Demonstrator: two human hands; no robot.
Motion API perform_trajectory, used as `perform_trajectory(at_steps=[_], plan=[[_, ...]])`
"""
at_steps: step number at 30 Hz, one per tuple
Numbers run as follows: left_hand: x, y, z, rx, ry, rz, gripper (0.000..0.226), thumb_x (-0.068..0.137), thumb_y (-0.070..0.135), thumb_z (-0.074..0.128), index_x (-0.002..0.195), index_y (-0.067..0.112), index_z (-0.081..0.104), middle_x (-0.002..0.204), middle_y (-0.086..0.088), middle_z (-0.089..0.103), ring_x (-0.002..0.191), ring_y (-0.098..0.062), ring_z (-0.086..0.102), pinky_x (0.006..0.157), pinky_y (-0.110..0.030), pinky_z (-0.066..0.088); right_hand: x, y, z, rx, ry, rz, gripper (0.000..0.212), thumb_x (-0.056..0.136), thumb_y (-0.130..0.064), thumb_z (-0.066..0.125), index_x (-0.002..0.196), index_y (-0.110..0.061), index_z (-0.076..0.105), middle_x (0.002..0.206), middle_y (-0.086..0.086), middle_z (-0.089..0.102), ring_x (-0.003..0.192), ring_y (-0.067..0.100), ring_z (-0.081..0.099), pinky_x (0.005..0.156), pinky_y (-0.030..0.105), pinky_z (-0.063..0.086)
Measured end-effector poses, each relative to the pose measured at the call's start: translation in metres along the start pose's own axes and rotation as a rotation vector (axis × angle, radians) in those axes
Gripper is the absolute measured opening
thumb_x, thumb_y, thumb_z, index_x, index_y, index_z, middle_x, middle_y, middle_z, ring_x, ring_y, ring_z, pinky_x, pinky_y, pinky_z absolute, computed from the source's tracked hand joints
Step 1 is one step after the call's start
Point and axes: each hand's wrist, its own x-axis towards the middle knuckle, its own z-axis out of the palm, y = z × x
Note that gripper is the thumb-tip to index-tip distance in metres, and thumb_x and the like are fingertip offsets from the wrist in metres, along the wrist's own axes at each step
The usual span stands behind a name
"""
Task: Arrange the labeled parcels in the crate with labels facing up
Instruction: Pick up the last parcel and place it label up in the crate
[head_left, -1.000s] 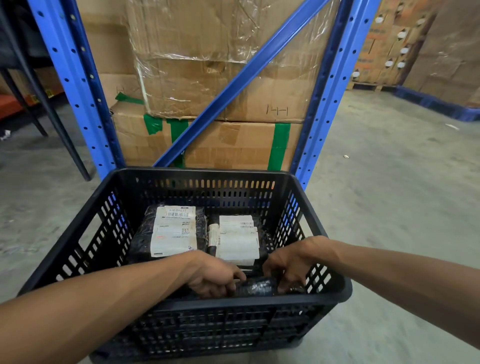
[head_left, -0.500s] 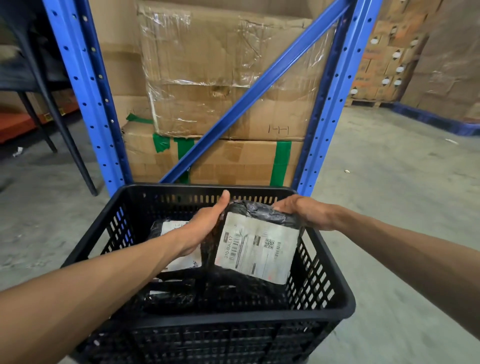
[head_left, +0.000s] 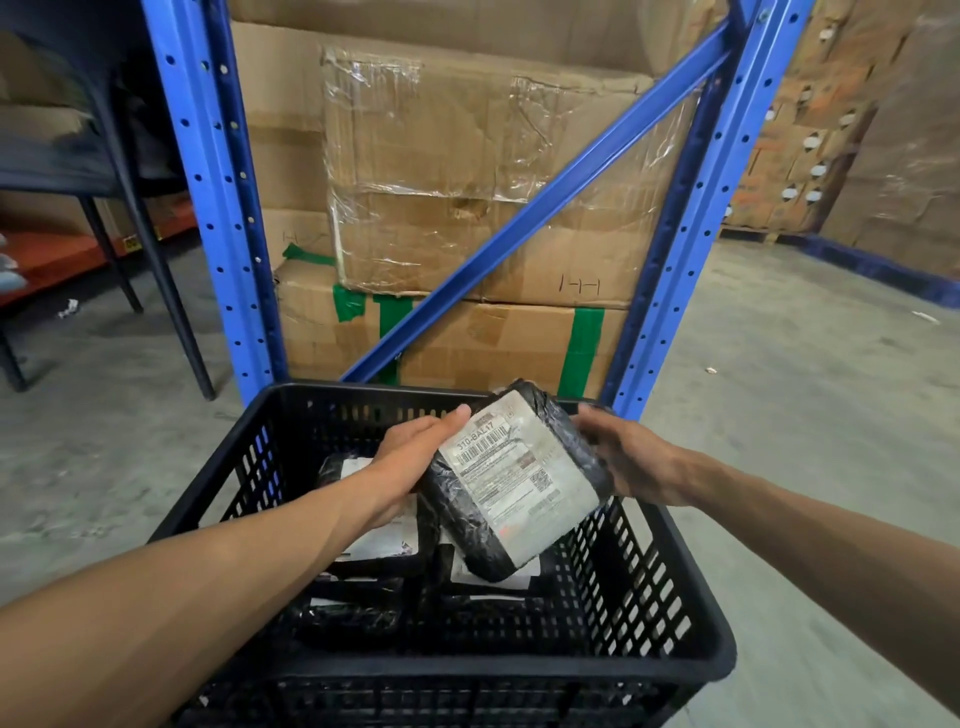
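A black plastic crate (head_left: 691, 613) stands on the floor in front of me. Over its middle I hold a black-wrapped parcel (head_left: 511, 480) with its white label facing me, tilted with one end up. My left hand (head_left: 410, 467) grips its left side and my right hand (head_left: 631, 457) holds its right edge. Below it, more wrapped parcels lie in the crate: one with a white label up (head_left: 382, 540) under my left wrist, a dark one (head_left: 353, 616) nearer me, and another (head_left: 488, 577) partly hidden under the held parcel.
A blue steel rack (head_left: 218, 197) with a diagonal brace stands right behind the crate, filled with taped cardboard boxes (head_left: 467, 187). A dark chair leg (head_left: 156, 270) is at the left. Concrete floor (head_left: 805, 395) spreads to the right, with more stacked boxes (head_left: 831, 130) beyond.
Both hands lifted a parcel from the near end of the crate, raised it above the others and turned it so its label faces me; it now tilts more to the right.
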Motion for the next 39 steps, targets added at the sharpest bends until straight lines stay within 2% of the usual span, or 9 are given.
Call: perform_trajectory(at_steps=[4,8,11,14,18,23,30,34,39], plan=[[0.005,0.003,0.005,0.099,0.057,-0.015,0.056,0.066,0.063,0.078,0.093,0.014,0.080,0.083,0.003,0.081,0.076,-0.011,0.078,0.067,-0.025,0.051,0.008,0.016,0.029,-0.181,0.113,-0.043,0.090,0.064,-0.077,0.074,0.133,-0.020,0.059,0.118,0.000,0.078,0.109,0.017,0.075,0.094,0.039,0.060],[0.012,-0.004,0.010,-0.065,0.155,-0.091,0.064,0.068,0.062,0.078,0.109,0.013,0.069,0.099,-0.006,0.079,0.094,-0.023,0.074,0.086,-0.039,0.058,0.022,0.024,0.039,-0.070,0.331,-0.052,0.055,0.094,-0.055,0.060,0.132,-0.015,0.064,0.112,0.005,0.080,0.102,0.025,0.078,0.095,0.045,0.060],[0.012,-0.011,0.017,-0.020,0.034,-0.127,0.064,0.082,0.049,0.074,0.132,0.017,0.050,0.110,-0.002,0.071,0.097,-0.020,0.069,0.072,-0.036,0.058,0.029,0.026,0.036,0.042,0.501,-0.004,0.054,0.099,-0.048,0.055,0.137,-0.010,0.057,0.118,0.010,0.076,0.104,0.031,0.075,0.092,0.046,0.061],[0.015,-0.020,0.030,0.232,-0.069,-0.156,0.056,0.095,0.029,0.064,0.145,0.013,0.046,0.129,-0.003,0.066,0.115,-0.022,0.064,0.102,-0.042,0.051,0.033,0.035,0.033,0.116,0.576,0.050,0.050,0.102,-0.040,0.054,0.137,-0.005,0.057,0.117,0.011,0.074,0.091,0.029,0.073,0.073,0.039,0.061],[0.017,-0.030,0.046,0.358,-0.051,-0.238,0.043,0.095,0.013,0.054,0.137,0.005,0.051,0.135,-0.012,0.061,0.125,-0.029,0.057,0.111,-0.045,0.043,0.037,0.049,0.031,0.102,0.535,0.184,0.048,0.103,-0.037,0.053,0.134,-0.002,0.062,0.113,0.014,0.075,0.083,0.028,0.072,0.062,0.033,0.057],[0.021,-0.047,0.046,0.485,0.043,-0.273,0.036,0.095,0.010,0.049,0.131,0.004,0.048,0.131,-0.013,0.057,0.123,-0.030,0.053,0.109,-0.044,0.044,0.056,0.067,0.041,0.045,0.508,0.219,0.067,0.100,-0.034,0.060,0.151,0.001,0.034,0.137,0.019,0.063,0.117,0.036,0.066,0.096,0.047,0.057],[0.024,-0.050,0.045,0.735,0.105,-0.236,0.010,0.096,0.010,0.056,0.104,0.006,0.058,0.111,-0.008,0.063,0.100,-0.025,0.060,0.088,-0.033,0.050,0.072,0.085,0.051,0.036,0.470,0.212,0.069,0.098,-0.024,0.062,0.151,-0.010,0.020,0.112,0.007,0.059,0.090,0.020,0.063,0.076,0.037,0.056],[0.022,-0.046,0.046,0.753,0.217,-0.239,0.037,0.091,0.012,0.067,0.127,0.007,0.063,0.128,-0.010,0.067,0.115,-0.029,0.064,0.096,-0.034,0.051,0.072,0.084,0.051,-0.109,0.476,0.305,0.079,0.094,-0.042,0.062,0.156,-0.018,0.019,0.151,0.017,0.045,0.132,0.037,0.052,0.109,0.054,0.047],[0.015,-0.036,0.050,0.808,0.267,-0.179,0.051,0.082,0.024,0.073,0.130,0.032,0.059,0.123,0.002,0.066,0.108,-0.023,0.065,0.080,-0.029,0.049,0.064,0.075,0.048,-0.134,0.355,0.391,0.083,0.094,-0.043,0.067,0.156,-0.019,0.017,0.148,0.014,0.051,0.127,0.036,0.056,0.089,0.055,0.051]])
